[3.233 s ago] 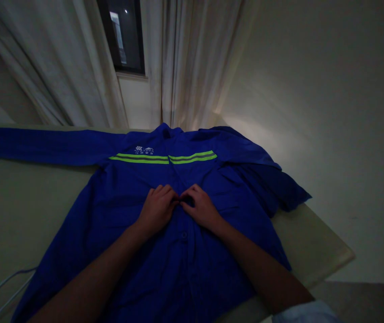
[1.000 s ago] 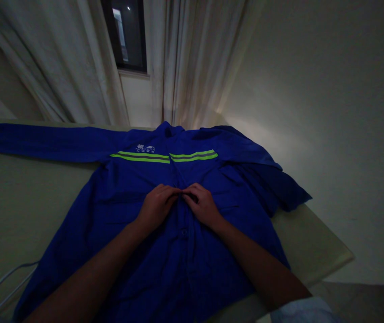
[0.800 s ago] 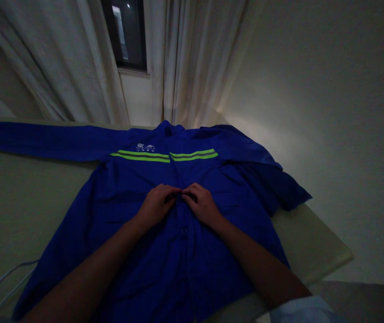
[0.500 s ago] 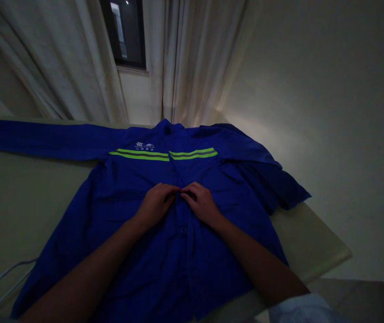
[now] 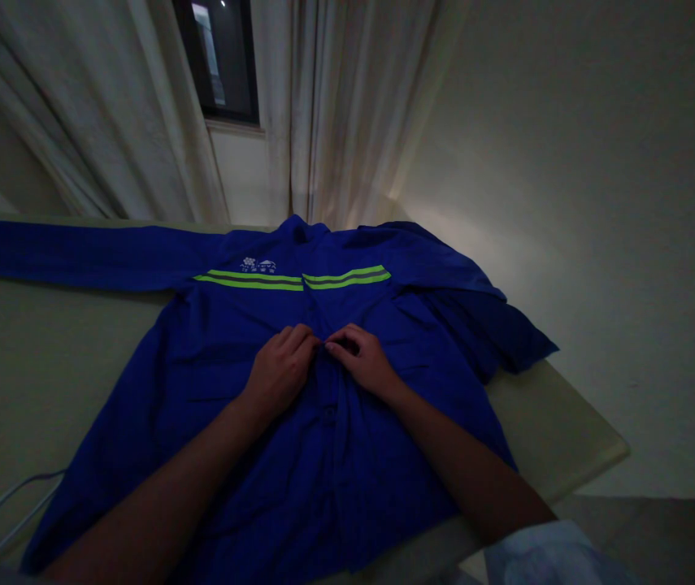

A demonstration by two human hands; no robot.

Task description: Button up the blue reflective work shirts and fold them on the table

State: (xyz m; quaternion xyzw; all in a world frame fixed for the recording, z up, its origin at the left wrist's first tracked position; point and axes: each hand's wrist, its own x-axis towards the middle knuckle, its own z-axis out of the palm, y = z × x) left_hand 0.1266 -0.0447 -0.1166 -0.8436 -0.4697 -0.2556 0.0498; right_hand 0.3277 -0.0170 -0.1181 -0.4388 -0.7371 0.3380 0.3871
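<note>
A blue work jacket lies spread front up, its collar at the far side, with a yellow-green reflective stripe across the chest and a white logo above it. My left hand is closed on the front placket at mid-chest, its fingers curled down. Right beside it, my right hand pinches the placket edge between thumb and fingertips. The fingertips of both hands almost meet. Whatever small part lies between them is hidden. Below the hands a button shows faintly on the placket.
The jacket rests on a pale greenish bed or table top, whose corner is at the right. White cables lie at the lower left. Behind stand curtains, a dark window and a plain wall at the right.
My left hand has rolled over, its fingers now curled more over the placket and the thumb hidden. My right hand keeps its pinch. The view has shifted slightly.
</note>
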